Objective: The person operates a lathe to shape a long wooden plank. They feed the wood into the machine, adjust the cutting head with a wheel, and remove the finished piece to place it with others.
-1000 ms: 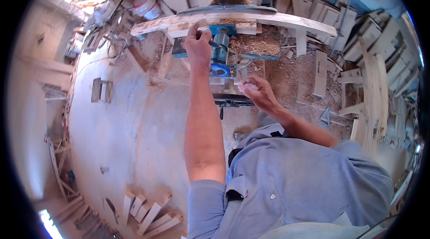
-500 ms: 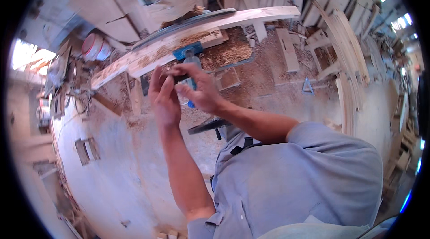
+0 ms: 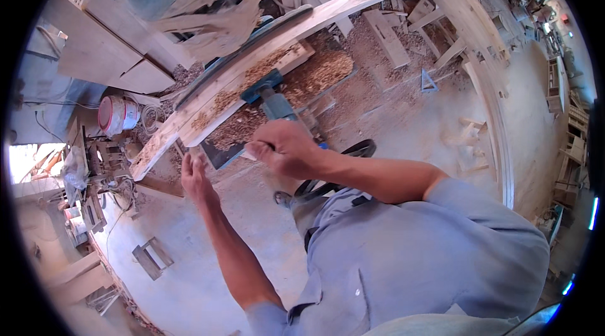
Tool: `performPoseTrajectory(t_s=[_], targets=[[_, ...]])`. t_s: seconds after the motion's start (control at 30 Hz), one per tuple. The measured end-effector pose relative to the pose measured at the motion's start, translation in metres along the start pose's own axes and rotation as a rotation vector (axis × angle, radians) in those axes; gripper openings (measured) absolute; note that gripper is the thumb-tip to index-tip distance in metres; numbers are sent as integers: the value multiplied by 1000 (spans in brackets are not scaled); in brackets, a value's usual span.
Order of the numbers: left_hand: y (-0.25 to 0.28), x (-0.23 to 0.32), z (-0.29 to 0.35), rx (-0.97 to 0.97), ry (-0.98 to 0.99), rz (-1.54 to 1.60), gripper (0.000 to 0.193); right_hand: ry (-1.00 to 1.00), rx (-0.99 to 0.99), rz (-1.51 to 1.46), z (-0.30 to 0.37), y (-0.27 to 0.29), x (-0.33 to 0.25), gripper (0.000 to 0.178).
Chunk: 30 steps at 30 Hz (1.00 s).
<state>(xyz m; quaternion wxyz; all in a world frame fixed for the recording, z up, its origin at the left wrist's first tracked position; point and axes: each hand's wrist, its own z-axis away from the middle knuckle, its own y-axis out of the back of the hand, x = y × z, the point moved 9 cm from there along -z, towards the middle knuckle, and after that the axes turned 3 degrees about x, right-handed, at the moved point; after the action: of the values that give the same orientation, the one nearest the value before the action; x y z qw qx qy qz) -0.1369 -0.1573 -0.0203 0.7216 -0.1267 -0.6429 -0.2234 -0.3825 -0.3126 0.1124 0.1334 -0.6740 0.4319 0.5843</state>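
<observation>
My right hand (image 3: 288, 149) is curled into a fist in front of the bench, thumb pressed on the fingers; a dark spot shows in its curl, too small to name. Off to the left, my left hand (image 3: 198, 177) is raised with its fingers drawn together at the tips, slightly blurred; what they hold, if anything, cannot be made out. Just beyond my right hand is a teal tool (image 3: 277, 105) with a flat wide head and a rounded body. Its head rests by a pale wooden beam (image 3: 217, 100) covered in shavings.
Wood shavings (image 3: 324, 71) heap on a dark board beside the beam. A white and red bucket (image 3: 120, 114) stands at the left. Long planks (image 3: 469, 15) lie at the right, near a blue triangle (image 3: 428, 81) on the floor. A small wooden frame (image 3: 152, 258) lies at lower left.
My hands, close together before around a small dark item, have moved apart: the left to the left and down, the right downward into a fist. The view has also shifted.
</observation>
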Motion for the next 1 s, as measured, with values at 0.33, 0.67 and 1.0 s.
performPoseTrajectory(t_s=[0.33, 0.67, 1.0], targets=[[36, 6, -215, -195, -565, -902, 47, -237, 483, -220, 21, -10, 19, 39], [8, -56, -292, -890, -319, -926, 71, -222, 911, -203, 49, -24, -9, 20], [-10, -30, -266, -910, -473, -1047, 67, -310, 1409, -404, 48, 84, 80, 18]])
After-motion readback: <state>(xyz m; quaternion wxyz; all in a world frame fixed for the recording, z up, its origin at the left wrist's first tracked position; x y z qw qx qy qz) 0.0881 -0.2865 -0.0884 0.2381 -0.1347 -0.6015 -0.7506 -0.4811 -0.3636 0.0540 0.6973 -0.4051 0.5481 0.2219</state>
